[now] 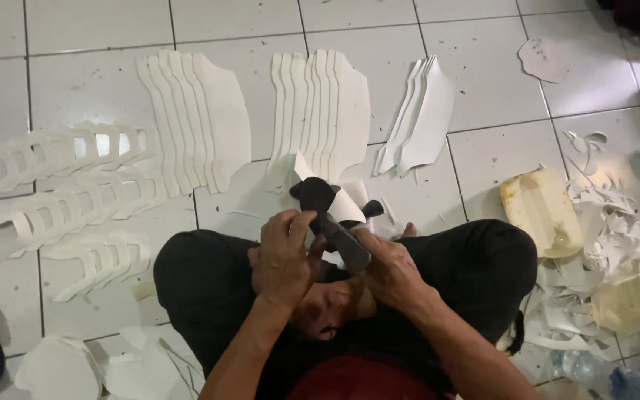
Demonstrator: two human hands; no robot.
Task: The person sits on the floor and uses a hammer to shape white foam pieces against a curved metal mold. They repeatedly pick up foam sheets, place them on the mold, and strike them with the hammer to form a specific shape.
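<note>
Floor tiles (483, 96) mostly covered with cut white pieces, all placed here relative to the crossed black-trousered legs (209, 281): beyond them, three fanned stacks of curved panels (201, 118), (324, 107), (420, 115); to their left, rows of slotted strips (61, 200), laid overlapping; right of them, heap of white offcuts (594, 252) beside a yellowish slab (541, 211); near-left, more blank white shapes (61, 367). Judging by neat stacks versus scrap, large share of cutting looks done; at least one piece in hand, uncut count not visible. Above the legs, left hand (284, 255) curled shut around a white piece (342, 200), right hand (390, 270) gripping dark scissors (335, 222), blades at that piece's edge. Open room: bare tile only in narrow gaps between stacks and far beyond them; right side crowded by scraps, left by strips.
</note>
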